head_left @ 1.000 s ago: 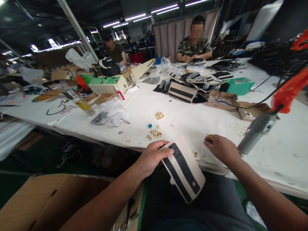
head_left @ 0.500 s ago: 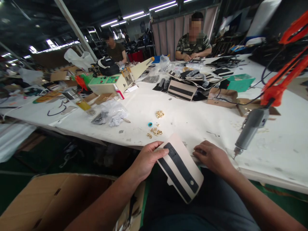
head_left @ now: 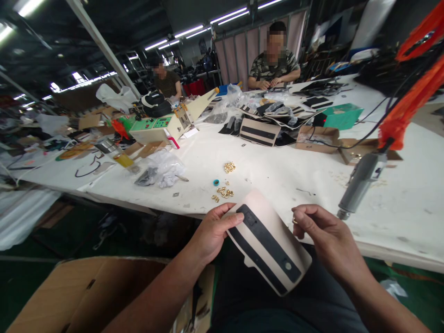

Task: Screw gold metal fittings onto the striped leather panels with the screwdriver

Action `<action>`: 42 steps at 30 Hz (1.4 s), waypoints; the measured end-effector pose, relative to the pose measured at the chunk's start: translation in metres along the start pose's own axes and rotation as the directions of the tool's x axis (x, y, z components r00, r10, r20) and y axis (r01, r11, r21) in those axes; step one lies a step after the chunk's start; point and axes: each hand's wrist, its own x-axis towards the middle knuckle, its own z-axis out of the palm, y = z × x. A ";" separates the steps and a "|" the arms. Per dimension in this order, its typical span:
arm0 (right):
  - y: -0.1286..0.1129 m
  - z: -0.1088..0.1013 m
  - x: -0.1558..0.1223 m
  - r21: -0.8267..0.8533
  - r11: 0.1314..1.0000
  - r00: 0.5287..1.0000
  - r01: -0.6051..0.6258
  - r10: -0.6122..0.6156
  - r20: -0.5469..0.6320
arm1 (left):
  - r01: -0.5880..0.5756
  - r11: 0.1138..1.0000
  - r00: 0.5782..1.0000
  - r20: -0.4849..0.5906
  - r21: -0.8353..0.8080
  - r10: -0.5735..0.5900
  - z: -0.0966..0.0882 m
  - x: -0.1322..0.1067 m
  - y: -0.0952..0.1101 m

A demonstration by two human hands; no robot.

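My left hand (head_left: 211, 231) grips the near-left edge of a beige panel with two black stripes (head_left: 268, 245), held over my lap at the table's front edge. My right hand (head_left: 321, 231) hovers just right of the panel, fingers pinched on a small gold eyelet (head_left: 294, 220). A loose heap of gold eyelets (head_left: 224, 192) lies on the white table (head_left: 277, 175) just beyond the panel, with a second heap (head_left: 229, 166) farther back and a small blue ring (head_left: 216, 182) beside them.
A grey hand tool (head_left: 359, 184) hangs on an orange coiled cable (head_left: 409, 104) at the right. An open cardboard box (head_left: 79, 296) sits low left. Farther back lie a green-topped machine (head_left: 163, 127), plastic bags (head_left: 163, 167), striped panels (head_left: 259, 132), small boxes (head_left: 317, 137). Two other people sit at the far end.
My right hand lifted off the table edge and now pinches a gold eyelet beside the panel. The panel shifted slightly right and tilted up. The hanging tool swung a little.
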 end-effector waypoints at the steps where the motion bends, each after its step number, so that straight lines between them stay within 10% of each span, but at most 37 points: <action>1: -0.004 0.001 -0.005 -0.022 0.999 1.000 0.027 -0.027 -0.014 | -0.005 1.000 1.000 -0.002 -0.002 0.005 0.003 0.000 0.000; 7: -0.020 0.024 -0.021 -0.139 0.920 0.930 0.366 -0.358 0.081 | -0.049 0.996 0.999 -0.017 0.068 0.050 0.037 -0.010 -0.001; 15: -0.010 0.029 -0.035 -0.289 0.860 0.905 0.421 -0.418 0.075 | -0.131 0.991 0.991 0.037 0.025 0.130 0.075 -0.024 -0.010; 20: -0.018 0.014 -0.039 -0.243 0.915 0.940 0.322 -0.340 -0.032 | -0.122 0.992 0.981 0.145 -0.043 0.127 0.088 -0.033 -0.011; 23: -0.021 0.005 -0.038 0.046 0.995 0.994 0.093 -0.090 -0.063 | -0.139 0.990 0.984 0.110 -0.029 0.141 0.091 -0.033 -0.012; 29: -0.022 -0.006 -0.033 0.594 0.750 0.956 -0.289 0.261 0.137 | -0.371 0.881 0.900 -0.122 0.293 0.419 0.083 -0.016 -0.012; 35: -0.018 -0.001 -0.027 0.683 0.631 0.928 -0.368 0.290 0.232 | -0.143 0.986 0.982 0.138 0.084 0.131 0.085 -0.005 -0.013; 42: -0.010 0.002 -0.019 0.671 0.620 0.911 -0.408 0.322 0.257 | -0.039 0.991 0.993 0.114 0.127 0.024 0.083 0.001 -0.016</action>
